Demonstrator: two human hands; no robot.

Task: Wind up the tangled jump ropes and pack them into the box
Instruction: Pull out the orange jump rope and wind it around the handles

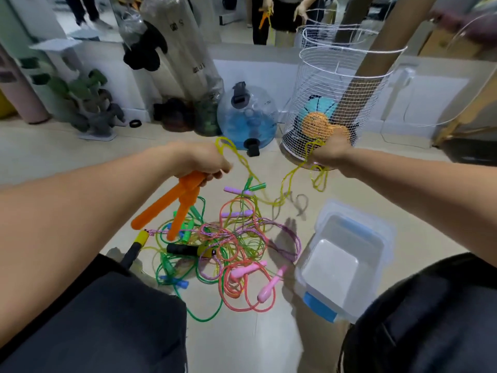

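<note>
While the left hand (pixel 204 162) curls its fingers around two orange handles (pixel 172 205) hanging above the floor (pixel 53 154), a yellow rope (pixel 255 181) sags across to the right hand (pixel 329 152), whose fingers close on its loops. Below lies a tangled pile of ropes (pixel 228 246), with the open plastic box (pixel 347 257) just right of it.

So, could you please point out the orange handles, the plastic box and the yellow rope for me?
orange handles (pixel 172 208): head view, on the middle of the pair below the left hand.
plastic box (pixel 387 239): head view, on its far right rim.
yellow rope (pixel 286 181): head view, on the strand hanging between the hands.
</note>
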